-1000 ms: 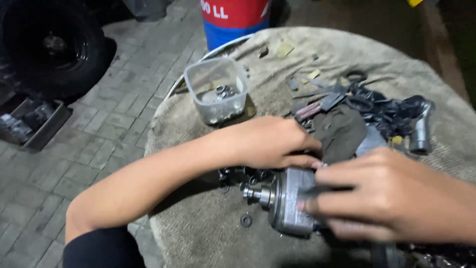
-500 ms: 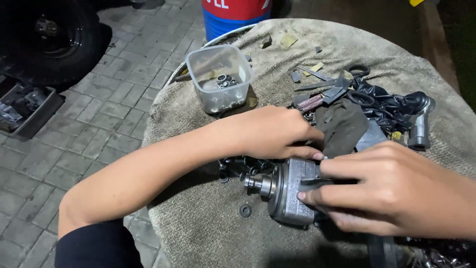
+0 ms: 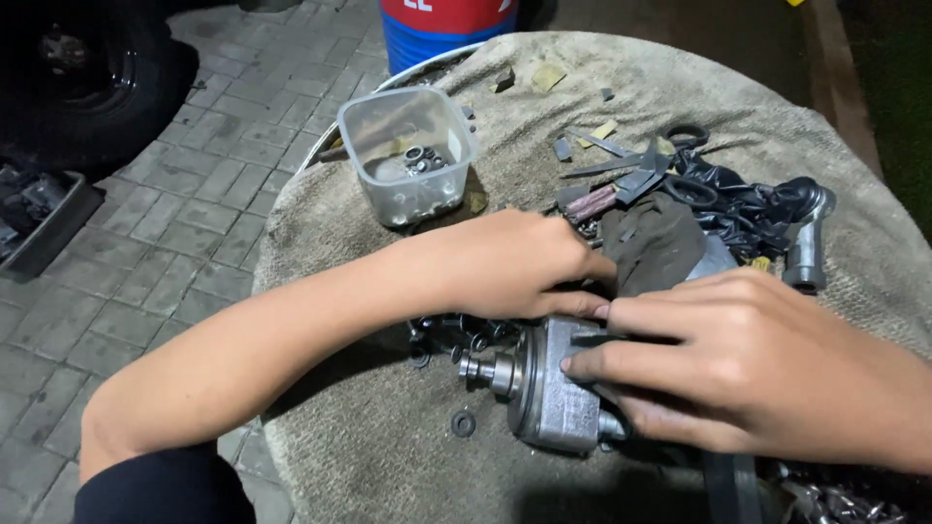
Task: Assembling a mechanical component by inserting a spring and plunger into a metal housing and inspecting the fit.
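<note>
A grey metal pump-like part (image 3: 551,393) with a short shaft pointing left lies on a cloth-covered round table (image 3: 388,466). My right hand (image 3: 738,364) rests on top of it, fingers closed over its body. My left hand (image 3: 515,264) reaches across from the left, its fingertips touching the part's upper edge next to the right fingers. Small black washers and rings (image 3: 464,423) lie scattered just left of the part.
A clear plastic tub (image 3: 408,155) with small metal pieces stands at the back left of the table. Black rubber pieces, a dark cloth (image 3: 660,243) and a metal fitting (image 3: 806,257) crowd the right side. A blue-red drum (image 3: 442,29) stands behind; a tyre (image 3: 78,68) lies on the paving.
The view has shifted slightly. Both hands stay on the metal part, with the left fingers moving closer to the right hand.
</note>
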